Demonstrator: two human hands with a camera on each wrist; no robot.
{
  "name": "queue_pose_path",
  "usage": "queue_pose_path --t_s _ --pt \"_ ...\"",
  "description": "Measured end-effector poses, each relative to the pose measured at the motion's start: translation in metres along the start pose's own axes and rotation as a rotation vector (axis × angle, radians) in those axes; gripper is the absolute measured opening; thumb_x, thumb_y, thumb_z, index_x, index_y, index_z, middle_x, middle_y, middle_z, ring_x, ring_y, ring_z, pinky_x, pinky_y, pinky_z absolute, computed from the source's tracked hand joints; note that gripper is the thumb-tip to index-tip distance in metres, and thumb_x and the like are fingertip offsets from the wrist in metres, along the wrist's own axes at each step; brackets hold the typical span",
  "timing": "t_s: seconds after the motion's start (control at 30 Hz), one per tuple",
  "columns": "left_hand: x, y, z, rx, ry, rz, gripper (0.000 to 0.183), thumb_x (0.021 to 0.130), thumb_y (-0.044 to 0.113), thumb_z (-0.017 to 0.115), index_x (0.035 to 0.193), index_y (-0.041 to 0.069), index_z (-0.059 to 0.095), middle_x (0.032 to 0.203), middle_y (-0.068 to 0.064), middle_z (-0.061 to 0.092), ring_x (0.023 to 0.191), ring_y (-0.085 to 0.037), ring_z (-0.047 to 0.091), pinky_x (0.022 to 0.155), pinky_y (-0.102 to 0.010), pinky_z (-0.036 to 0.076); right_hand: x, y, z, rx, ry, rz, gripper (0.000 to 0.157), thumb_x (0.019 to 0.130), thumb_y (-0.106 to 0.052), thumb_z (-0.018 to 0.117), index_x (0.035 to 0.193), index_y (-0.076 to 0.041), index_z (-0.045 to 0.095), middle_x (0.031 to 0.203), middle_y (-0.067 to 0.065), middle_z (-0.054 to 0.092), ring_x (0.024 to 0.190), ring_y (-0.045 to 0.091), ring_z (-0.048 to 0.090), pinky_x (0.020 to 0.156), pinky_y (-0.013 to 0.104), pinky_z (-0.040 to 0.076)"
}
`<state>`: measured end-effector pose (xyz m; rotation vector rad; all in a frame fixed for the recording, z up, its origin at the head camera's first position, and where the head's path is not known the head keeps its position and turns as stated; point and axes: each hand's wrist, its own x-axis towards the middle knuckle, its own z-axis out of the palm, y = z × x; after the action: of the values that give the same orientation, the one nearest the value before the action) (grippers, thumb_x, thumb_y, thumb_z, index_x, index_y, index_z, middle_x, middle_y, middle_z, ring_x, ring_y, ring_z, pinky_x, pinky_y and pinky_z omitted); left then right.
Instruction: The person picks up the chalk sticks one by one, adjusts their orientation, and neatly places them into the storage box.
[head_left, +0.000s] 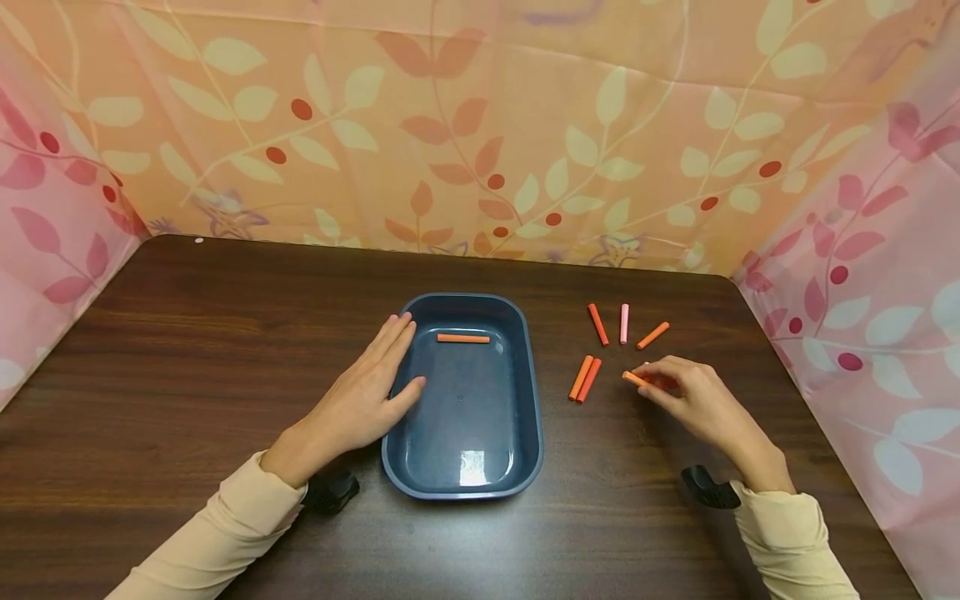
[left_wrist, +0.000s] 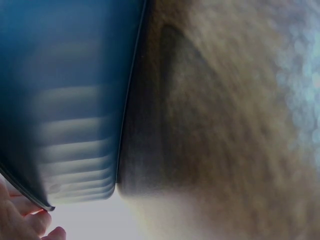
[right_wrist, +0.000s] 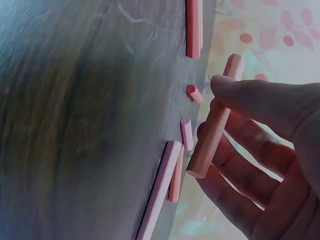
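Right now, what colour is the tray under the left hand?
The tray is dark blue; the head view shows it best.

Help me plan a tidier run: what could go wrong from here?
The right grip pinches a slim orange stick, which might twist or slip.
A loose orange stick and a red stick lie side by side between that grip and the blue tray, so a low pass could knock them.
The left grip touches the tray's left side; a push there might shift it.

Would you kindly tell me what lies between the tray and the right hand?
The head view shows an orange stick and a red stick side by side.
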<state>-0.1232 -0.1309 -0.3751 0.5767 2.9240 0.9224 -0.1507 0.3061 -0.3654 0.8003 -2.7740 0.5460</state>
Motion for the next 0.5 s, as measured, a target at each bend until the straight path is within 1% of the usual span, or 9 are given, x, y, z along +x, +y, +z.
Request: queue_pose_path --t_s 0.1,0.23,0.33,0.5 --pt "0.000 0.000 0.000 0.000 0.000 -0.003 0.077 0.099 0.034 0.055 0.158 0.003 0.017 0.169 -0.006 0.006 0.157 -0.028 0.003 0.122 -0.054 0.020 0.004 -0.003 0.001 0.005 -0.002 0.009 0.025 0.077 -0.004 0.081 0.101 -0.008 0.076 0.085 -0.002 0.071 0.073 0.005 0.056 0.064 0.030 0.051" --pt "0.000 0.000 0.000 0.005 0.000 -0.007 0.077 0.099 0.035 0.055 0.158 0.004 0.017 0.169 -0.006 0.006 0.156 -0.028 0.004 0.122 -0.054 0.020 0.010 -0.008 0.002 0.023 0.004 -0.002 0.025 0.079 -0.004 0.080 0.103 -0.008 0.076 0.088 -0.001 0.072 0.074 0.009 0.059 0.066 0.028 0.051" --pt "-0.001 0.000 0.000 0.007 0.001 -0.006 0.077 0.099 0.035 0.056 0.158 0.004 0.017 0.169 -0.007 0.006 0.157 -0.027 0.003 0.122 -0.054 0.020 0.017 -0.012 0.003 0.045 0.015 -0.034 0.025 0.078 -0.002 0.080 0.102 -0.007 0.076 0.086 -0.002 0.071 0.073 0.005 0.058 0.065 0.026 0.051" --pt "0.000 0.001 0.000 0.003 -0.002 -0.009 0.077 0.099 0.035 0.056 0.158 0.004 0.016 0.169 -0.006 0.006 0.157 -0.027 0.003 0.122 -0.054 0.019 0.029 -0.020 0.004 0.073 0.023 -0.088 0.026 0.076 0.002 0.080 0.101 -0.005 0.075 0.085 -0.001 0.071 0.071 0.000 0.057 0.065 0.028 0.055"
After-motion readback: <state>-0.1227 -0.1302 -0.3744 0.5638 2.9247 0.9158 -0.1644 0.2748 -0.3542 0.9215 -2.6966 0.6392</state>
